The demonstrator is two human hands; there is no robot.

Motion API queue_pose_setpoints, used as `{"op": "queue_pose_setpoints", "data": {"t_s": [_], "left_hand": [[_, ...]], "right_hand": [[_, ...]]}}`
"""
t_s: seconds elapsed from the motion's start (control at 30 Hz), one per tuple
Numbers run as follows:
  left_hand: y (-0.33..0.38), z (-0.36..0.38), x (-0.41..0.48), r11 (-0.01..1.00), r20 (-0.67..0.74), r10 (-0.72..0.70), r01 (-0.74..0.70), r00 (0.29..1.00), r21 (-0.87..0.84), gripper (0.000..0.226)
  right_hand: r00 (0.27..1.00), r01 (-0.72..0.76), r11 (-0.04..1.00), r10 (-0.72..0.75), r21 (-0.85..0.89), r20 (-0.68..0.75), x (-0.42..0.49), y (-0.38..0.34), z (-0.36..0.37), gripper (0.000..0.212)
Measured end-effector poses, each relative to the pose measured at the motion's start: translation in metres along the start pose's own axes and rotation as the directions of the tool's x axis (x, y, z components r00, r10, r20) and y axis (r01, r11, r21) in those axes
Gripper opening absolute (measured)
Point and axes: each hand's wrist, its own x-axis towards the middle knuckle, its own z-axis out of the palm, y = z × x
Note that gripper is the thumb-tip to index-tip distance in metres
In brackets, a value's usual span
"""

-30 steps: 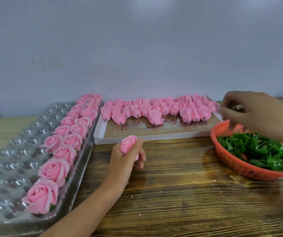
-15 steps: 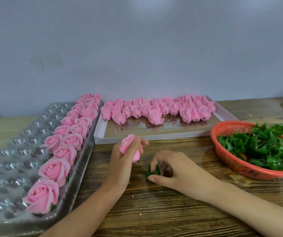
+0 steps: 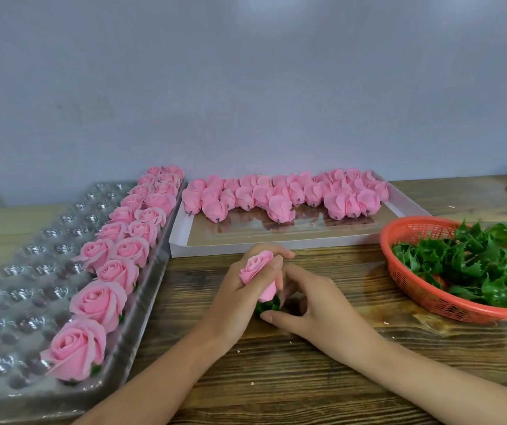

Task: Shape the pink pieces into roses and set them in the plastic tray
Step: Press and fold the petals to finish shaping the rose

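At your far left lies the clear plastic tray (image 3: 31, 271). Its right-hand columns are filled with finished roses (image 3: 99, 299), and the cups to their left are bare. Next along, the white cardboard box (image 3: 276, 245) holds the unshaped pink pieces (image 3: 279, 207), lying on their sides against its far edge.

In front of that box, your left hand (image 3: 240, 305) is wrapped round the pink bud (image 3: 256, 266), fingers curled about its lower body with the bloom poking out on top. Under its base sits a green calyx (image 3: 267, 305), low over the wooden table (image 3: 307, 378). Your right hand (image 3: 316, 305) pinches that calyx, thumb beneath and fingers bent over it.

The bud looks light and soft, probably thin foam-like petals that dent or crease if you squeeze. Keep your grip low on the tight base rather than on the open outer petals, and use only light pressure. The calyx looks thin and springy, so press it up from below. To seat the rose in a cup, carry it by the base.

At your right, the orange basket (image 3: 414, 289) holds more green calyxes (image 3: 466, 265).
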Motion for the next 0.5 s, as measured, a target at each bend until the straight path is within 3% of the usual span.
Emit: {"op": "queue_pose_setpoints", "data": {"t_s": [0.27, 0.5], "left_hand": [[-0.0058, -0.0006, 0.0011, 0.997, -0.081, -0.074, 0.075, 0.994, 0.015, 0.02], [-0.0029, -0.0002, 0.002, 0.994, -0.16, -0.109, 0.103, 0.981, -0.047, 0.037]], "right_hand": [[0.996, -0.089, 0.979, 0.093, 0.185, -0.011, 0.0034, 0.0059, -0.0008, 0.025], [0.986, -0.154, 0.936, 0.166, 0.318, -0.011, 0.0048, 0.0087, 0.0004, 0.021]]}}
